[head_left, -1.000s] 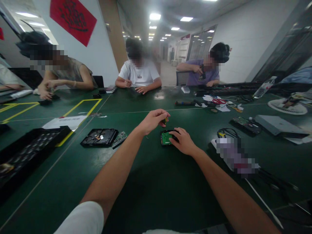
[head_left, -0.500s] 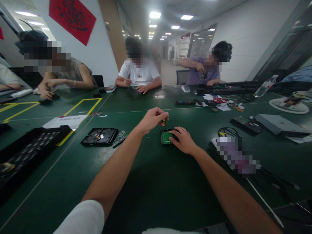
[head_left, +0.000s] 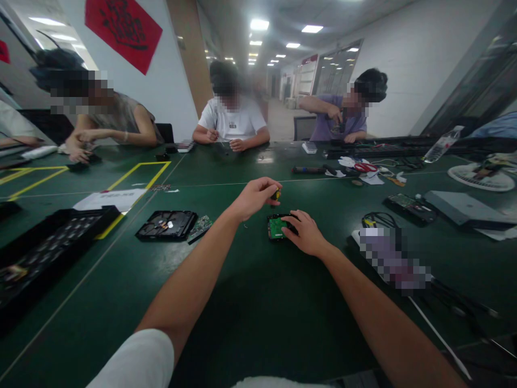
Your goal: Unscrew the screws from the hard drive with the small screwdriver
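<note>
A small hard drive [head_left: 276, 227] with a green circuit board facing up lies on the dark green table [head_left: 258, 312] in the middle of the view. My right hand [head_left: 306, 233] rests on its right side, fingers curled over the edge and pressing it down. Just above the drive, my left hand [head_left: 255, 197] is closed around a small screwdriver [head_left: 277, 194] with a yellow and black handle, its tip pointing down at the board.
An opened hard drive [head_left: 166, 224] and a loose circuit board [head_left: 201, 226] lie to the left, beside a black tray [head_left: 44, 242]. Cables [head_left: 375, 220], tools and a grey box [head_left: 464, 208] sit on the right. Three other people work along the table's far side.
My left hand with the screwdriver has shifted slightly right and turned a little above the drive. My right hand stays on the drive.
</note>
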`<move>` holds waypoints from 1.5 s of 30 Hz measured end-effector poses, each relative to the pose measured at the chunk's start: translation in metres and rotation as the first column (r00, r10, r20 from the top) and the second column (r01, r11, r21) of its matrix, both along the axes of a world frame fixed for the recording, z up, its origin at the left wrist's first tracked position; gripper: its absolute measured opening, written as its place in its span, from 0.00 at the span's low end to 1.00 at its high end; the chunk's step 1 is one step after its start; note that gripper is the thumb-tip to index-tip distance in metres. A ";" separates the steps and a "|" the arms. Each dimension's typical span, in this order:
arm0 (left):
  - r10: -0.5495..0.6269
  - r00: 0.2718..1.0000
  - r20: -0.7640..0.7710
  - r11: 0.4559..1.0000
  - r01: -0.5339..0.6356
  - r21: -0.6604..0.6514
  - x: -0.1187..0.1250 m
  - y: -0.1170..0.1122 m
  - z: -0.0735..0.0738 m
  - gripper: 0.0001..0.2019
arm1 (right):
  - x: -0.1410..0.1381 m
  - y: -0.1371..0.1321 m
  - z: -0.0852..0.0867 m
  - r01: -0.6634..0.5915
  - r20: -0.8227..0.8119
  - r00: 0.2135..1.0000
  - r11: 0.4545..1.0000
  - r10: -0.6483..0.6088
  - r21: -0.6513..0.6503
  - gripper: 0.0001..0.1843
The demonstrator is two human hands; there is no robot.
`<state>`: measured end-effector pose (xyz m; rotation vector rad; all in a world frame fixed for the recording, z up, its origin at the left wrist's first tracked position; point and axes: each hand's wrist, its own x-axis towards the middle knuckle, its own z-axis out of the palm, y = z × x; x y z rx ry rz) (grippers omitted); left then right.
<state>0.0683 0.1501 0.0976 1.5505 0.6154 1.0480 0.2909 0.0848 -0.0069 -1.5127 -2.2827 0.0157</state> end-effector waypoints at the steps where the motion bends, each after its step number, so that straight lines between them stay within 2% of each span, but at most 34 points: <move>1: 0.030 0.999 -0.024 0.999 -0.029 0.023 0.000 0.000 -0.001 0.08 | 0.000 0.000 0.000 0.000 0.000 1.000 1.000 0.000 0.000 0.24; 4: 0.119 0.990 -0.070 0.992 -0.115 0.057 0.000 0.000 -0.001 0.10 | -0.001 -0.001 0.001 -0.002 -0.002 1.000 1.000 0.002 -0.004 0.24; 6: 0.132 0.989 -0.069 0.990 -0.129 0.053 0.000 -0.002 0.000 0.10 | -0.001 -0.001 0.001 0.000 -0.005 1.000 1.000 0.000 -0.008 0.24; 11: 0.012 0.998 -0.064 0.997 -0.007 0.081 -0.001 -0.006 0.006 0.05 | 0.000 0.000 0.000 0.008 -0.011 1.000 1.000 -0.008 -0.022 0.24; 14: -0.026 0.995 -0.094 0.995 0.035 0.089 -0.002 -0.006 0.006 0.06 | -0.001 -0.001 0.000 0.011 -0.013 1.000 1.000 -0.011 -0.020 0.24; 21: -0.121 0.992 0.036 0.991 0.122 -0.055 -0.001 -0.004 0.003 0.11 | 0.000 -0.001 0.000 0.004 -0.014 1.000 0.999 -0.005 -0.033 0.24; 27: 0.058 0.995 -0.085 0.994 -0.051 0.093 -0.002 0.000 0.000 0.11 | 0.000 -0.001 0.000 0.004 -0.019 1.000 1.000 -0.005 -0.019 0.24; 33: 0.115 0.987 -0.108 0.986 -0.101 0.130 -0.003 -0.001 0.002 0.11 | 0.000 -0.001 -0.001 0.001 -0.017 1.000 1.000 -0.001 -0.007 0.24; 41: -0.002 0.998 -0.058 0.996 0.007 0.093 -0.001 -0.006 0.006 0.10 | 0.000 0.000 -0.002 0.007 -0.015 1.000 1.000 -0.008 -0.022 0.24; 45: -0.111 0.994 0.024 0.994 0.111 -0.011 -0.002 -0.005 0.005 0.12 | 0.000 0.000 -0.002 0.007 -0.010 1.000 1.000 -0.008 -0.015 0.24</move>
